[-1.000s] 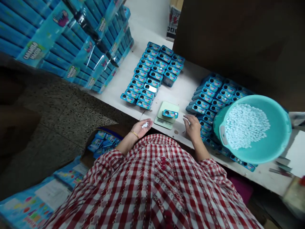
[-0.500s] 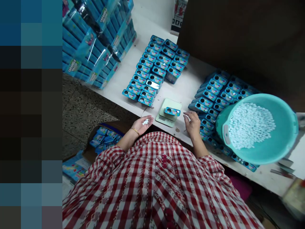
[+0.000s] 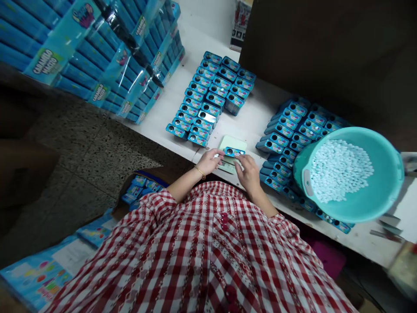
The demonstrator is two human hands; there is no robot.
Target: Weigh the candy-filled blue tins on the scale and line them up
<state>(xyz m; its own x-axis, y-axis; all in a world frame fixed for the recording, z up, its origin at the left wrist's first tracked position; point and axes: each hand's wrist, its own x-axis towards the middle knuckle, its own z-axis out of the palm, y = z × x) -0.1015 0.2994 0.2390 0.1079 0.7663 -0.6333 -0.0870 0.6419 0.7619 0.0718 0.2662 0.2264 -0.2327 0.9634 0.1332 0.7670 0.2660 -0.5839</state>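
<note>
Small blue tin [image 3: 234,152] with round opening, flat on pale green scale [image 3: 232,142]

Left hand [image 3: 209,161], right hand [image 3: 249,173] close together, fingers [image 3: 239,167] curled.

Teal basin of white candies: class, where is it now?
In the head view, the teal basin sits at the right end of the white counter, right of the scale and partly over blue tins.

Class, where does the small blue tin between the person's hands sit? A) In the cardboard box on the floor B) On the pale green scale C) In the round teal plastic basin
B: the small blue tin lies on the pale green scale, between the left hand and the right hand.
</note>
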